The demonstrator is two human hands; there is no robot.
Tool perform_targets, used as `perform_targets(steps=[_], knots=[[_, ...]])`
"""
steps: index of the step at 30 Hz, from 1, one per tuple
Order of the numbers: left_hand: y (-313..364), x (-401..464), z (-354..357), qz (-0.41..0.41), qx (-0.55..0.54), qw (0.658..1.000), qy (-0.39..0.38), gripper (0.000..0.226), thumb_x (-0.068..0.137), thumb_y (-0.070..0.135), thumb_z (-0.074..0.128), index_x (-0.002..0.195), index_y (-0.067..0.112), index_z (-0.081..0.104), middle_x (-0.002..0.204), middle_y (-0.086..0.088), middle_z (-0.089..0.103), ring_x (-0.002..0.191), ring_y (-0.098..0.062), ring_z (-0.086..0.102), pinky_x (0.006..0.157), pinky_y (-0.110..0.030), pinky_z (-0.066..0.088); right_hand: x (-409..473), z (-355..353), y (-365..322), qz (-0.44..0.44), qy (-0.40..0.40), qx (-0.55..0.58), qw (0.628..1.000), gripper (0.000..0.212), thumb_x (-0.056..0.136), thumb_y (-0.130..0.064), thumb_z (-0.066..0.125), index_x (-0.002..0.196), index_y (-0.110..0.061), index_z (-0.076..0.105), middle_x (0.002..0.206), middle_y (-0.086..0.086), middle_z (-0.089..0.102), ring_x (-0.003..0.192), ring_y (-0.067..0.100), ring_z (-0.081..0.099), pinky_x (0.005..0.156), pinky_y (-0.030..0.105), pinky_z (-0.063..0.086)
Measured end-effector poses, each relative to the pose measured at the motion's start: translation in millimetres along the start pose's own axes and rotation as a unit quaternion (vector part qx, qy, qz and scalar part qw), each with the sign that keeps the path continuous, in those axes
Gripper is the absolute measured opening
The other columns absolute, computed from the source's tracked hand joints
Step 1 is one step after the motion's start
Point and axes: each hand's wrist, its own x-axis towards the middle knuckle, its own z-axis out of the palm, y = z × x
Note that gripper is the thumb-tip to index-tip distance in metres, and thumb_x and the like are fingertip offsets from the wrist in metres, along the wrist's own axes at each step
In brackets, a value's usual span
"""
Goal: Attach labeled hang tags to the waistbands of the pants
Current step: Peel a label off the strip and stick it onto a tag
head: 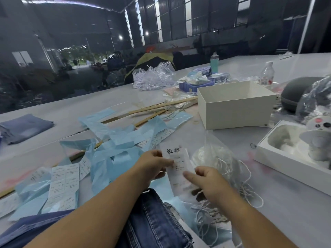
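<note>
Hands (179,173) hold white hang tag (176,169) above jeans (152,221).

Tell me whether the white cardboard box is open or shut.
Open. The white cardboard box has no lid on; its inner walls show from above. Its floor is hidden, so its contents cannot be told.

Counted: two bottles (214,62) (266,73), two white boxes (234,108) (279,158), one hang tag (176,169), two hands (154,165) (209,179).
</note>
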Motion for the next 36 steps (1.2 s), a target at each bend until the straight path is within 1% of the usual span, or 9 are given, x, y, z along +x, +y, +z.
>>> perform_targets(steps=[4, 8, 13, 16, 18, 21, 26, 30, 36], knots=[[3.0, -2.4, -2.7, 0.005, -0.010, 1.000, 0.004, 0.013, 0.089, 0.001, 0.063, 0.101, 0.003, 0.063, 0.086, -0.008, 0.076, 0.079, -0.022, 0.069, 0.072, -0.033, 0.053, -0.2, -35.3, -5.1, -0.078, 0.301, -0.272, 0.911, 0.026, 0.086, -0.037, 0.065, 0.102, -0.019, 0.057, 0.094, 0.002, 0.064, 0.087, 0.022, 0.059, 0.072, 0.033, 0.049], [6.3, -8.4, 3.6, 0.011, 0.014, 1.000, -0.015, 0.026, 0.091, 0.004, 0.061, 0.115, -0.003, 0.061, 0.086, -0.006, 0.077, 0.082, -0.021, 0.072, 0.068, -0.033, 0.053, 4.9, -48.7, -1.8, 0.000, 0.249, -0.446, 0.860, 0.020, 0.093, -0.036, 0.055, 0.098, -0.019, 0.064, 0.101, 0.004, 0.054, 0.093, 0.023, 0.041, 0.081, 0.035, 0.043], [12.9, -21.9, 2.1, 0.027, -0.012, 0.999, 0.017, 0.020, 0.092, 0.005, 0.059, 0.110, -0.003, 0.061, 0.083, -0.006, 0.077, 0.074, -0.019, 0.072, 0.060, -0.029, 0.052, -1.9, -49.5, -8.7, -0.099, 0.279, -0.259, 0.919, 0.018, 0.092, -0.019, 0.060, 0.078, -0.010, 0.064, 0.079, 0.001, 0.063, 0.082, 0.025, 0.054, 0.070, 0.033, 0.047], [25.6, -33.6, -0.7, 0.051, -0.052, 0.996, 0.045, 0.017, 0.094, 0.008, 0.056, 0.109, 0.001, 0.061, 0.092, -0.012, 0.074, 0.077, -0.023, 0.070, 0.061, -0.031, 0.054, -18.2, -50.0, -37.7, -0.139, 0.237, 0.008, 0.962, 0.026, 0.097, -0.023, 0.057, 0.074, -0.016, 0.068, 0.068, -0.001, 0.071, 0.069, 0.014, 0.067, 0.057, 0.016, 0.050], [34.6, -43.3, -1.7, 0.066, -0.067, 0.994, 0.057, 0.019, 0.097, 0.011, 0.053, 0.111, 0.002, 0.060, 0.101, -0.017, 0.071, 0.082, -0.027, 0.067, 0.070, -0.036, 0.055, -30.4, -51.5, -60.6, -0.177, 0.215, 0.063, 0.958, 0.031, 0.099, -0.023, 0.053, 0.073, -0.017, 0.069, 0.067, -0.003, 0.072, 0.064, 0.006, 0.068, 0.058, 0.009, 0.050], [45.0, -63.5, 0.6, 0.096, -0.031, 0.992, 0.069, 0.010, 0.095, 0.011, 0.056, 0.105, 0.008, 0.058, 0.102, -0.016, 0.070, 0.084, -0.030, 0.067, 0.074, -0.044, 0.056, -46.5, -54.3, -95.3, -0.212, 0.187, 0.066, 0.957, 0.032, 0.099, -0.021, 0.052, 0.072, -0.015, 0.068, 0.063, -0.001, 0.070, 0.059, 0.007, 0.064, 0.061, 0.021, 0.055], [55.6, -117.2, -0.2, 0.192, 0.144, 0.967, 0.088, 0.045, 0.094, 0.020, 0.056, 0.125, 0.044, 0.033, 0.088, 0.001, 0.073, 0.068, -0.017, 0.070, 0.045, -0.024, 0.051, -82.0, -45.9, -145.2, -0.283, 0.112, 0.005, 0.953, 0.030, 0.096, -0.020, 0.057, 0.070, -0.011, 0.069, 0.059, 0.002, 0.063, 0.055, 0.006, 0.054, 0.055, 0.020, 0.048], [64.3, -173.5, -9.2, 0.261, 0.241, 0.931, 0.086, 0.029, 0.099, 0.022, 0.049, 0.108, 0.046, 0.061, 0.103, 0.007, 0.066, 0.068, -0.009, 0.062, 0.040, -0.013, 0.041, -115.8, -33.0, -178.4, -0.296, 0.061, -0.046, 0.952, 0.029, 0.096, -0.025, 0.057, 0.073, -0.016, 0.071, 0.065, -0.001, 0.066, 0.057, 0.005, 0.051, 0.052, 0.020, 0.045], [61.1, -261.1, -25.6, 0.394, 0.298, 0.864, 0.094, 0.022, 0.085, 0.050, 0.064, 0.104, 0.038, 0.061, 0.104, 0.020, 0.054, 0.090, 0.005, 0.056, 0.064, -0.005, 0.046, -171.3, -2.4, -216.6, -0.323, -0.115, -0.020, 0.939, 0.028, 0.094, -0.018, 0.058, 0.075, -0.001, 0.069, 0.054, 0.000, 0.056, 0.051, 0.009, 0.047, 0.048, 0.018, 0.040]])
